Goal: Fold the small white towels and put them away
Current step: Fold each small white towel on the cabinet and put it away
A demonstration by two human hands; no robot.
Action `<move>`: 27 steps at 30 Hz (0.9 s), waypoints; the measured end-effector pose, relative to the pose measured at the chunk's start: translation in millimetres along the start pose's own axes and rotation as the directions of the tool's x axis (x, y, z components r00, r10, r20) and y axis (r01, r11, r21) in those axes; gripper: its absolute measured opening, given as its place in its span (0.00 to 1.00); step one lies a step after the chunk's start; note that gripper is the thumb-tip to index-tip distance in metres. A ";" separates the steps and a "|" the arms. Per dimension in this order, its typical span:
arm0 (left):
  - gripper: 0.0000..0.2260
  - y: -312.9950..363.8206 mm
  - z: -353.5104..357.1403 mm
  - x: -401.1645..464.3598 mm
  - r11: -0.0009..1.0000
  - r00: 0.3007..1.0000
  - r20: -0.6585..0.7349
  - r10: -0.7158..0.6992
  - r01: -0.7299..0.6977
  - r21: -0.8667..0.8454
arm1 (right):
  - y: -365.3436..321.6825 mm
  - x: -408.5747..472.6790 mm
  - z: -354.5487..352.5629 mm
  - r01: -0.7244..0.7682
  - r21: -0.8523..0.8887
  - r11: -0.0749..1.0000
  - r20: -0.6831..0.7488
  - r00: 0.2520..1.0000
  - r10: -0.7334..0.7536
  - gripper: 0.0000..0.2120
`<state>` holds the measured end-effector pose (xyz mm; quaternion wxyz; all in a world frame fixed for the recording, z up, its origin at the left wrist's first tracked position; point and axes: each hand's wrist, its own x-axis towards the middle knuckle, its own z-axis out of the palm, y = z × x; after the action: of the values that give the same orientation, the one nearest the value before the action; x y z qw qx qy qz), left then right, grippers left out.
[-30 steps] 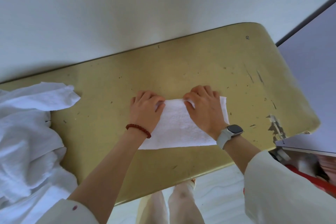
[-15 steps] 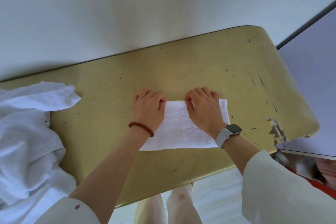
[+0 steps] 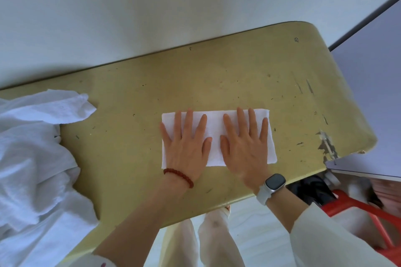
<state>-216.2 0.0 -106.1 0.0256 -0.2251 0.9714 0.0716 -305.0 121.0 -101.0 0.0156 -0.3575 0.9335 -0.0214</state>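
Towel [image 3: 216,134], folded to a strip, lies mid-way along the yellow table [image 3: 238,76], where I press my left hand [image 3: 185,147] and right hand [image 3: 245,147] flat, fingers spread, to set the crease, the unfolded pile [image 3: 32,158] waiting at the left end.

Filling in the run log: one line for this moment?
left hand flat on folded towel | right hand flat on it | towel pile left

Nothing readable is showing anywhere: no words, labels, brands or numbers. The watch [image 3: 274,181] on the right wrist is facing up with a dark, blank screen.
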 end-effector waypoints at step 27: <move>0.21 13.8 11.5 -39.9 0.991 0.991 0.059 0.118 -0.113 -0.076 | 56.4 -34.6 -41.6 -0.705 0.301 0.642 0.396 0.705 0.588 0.08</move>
<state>-186.3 31.3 -112.4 0.0440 -0.1670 0.9782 0.1151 -318.8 187.2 -61.9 0.2240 0.0170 0.9590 -0.1727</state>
